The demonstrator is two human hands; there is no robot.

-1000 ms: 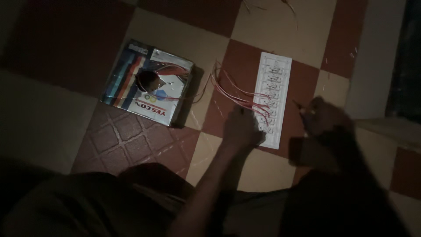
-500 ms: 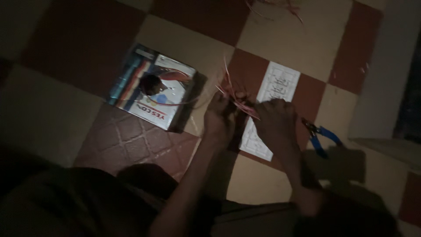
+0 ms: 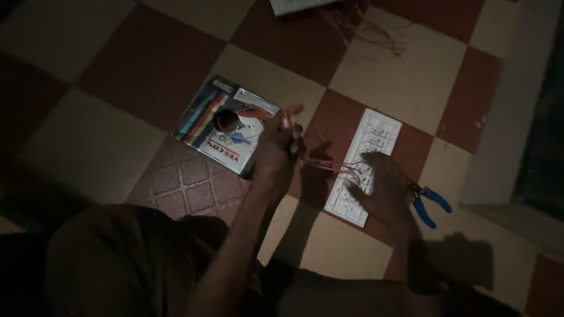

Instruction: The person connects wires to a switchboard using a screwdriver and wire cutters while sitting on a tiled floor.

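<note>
Pinching thin red wires (image 3: 343, 168) in the raised left hand (image 3: 281, 144) — ends trailing onto the white switch panel (image 3: 365, 158) on the checked floor (image 3: 106, 147). Right hand (image 3: 382, 188) spread open, pressing the panel. Best kept taut, untangled — blue-handled pliers (image 3: 429, 202) just beside.

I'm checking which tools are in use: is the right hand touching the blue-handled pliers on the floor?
Apart. The head view shows the right hand resting over the white switch board, with a strip of bare floor between it and the blue-handled pliers.
</note>
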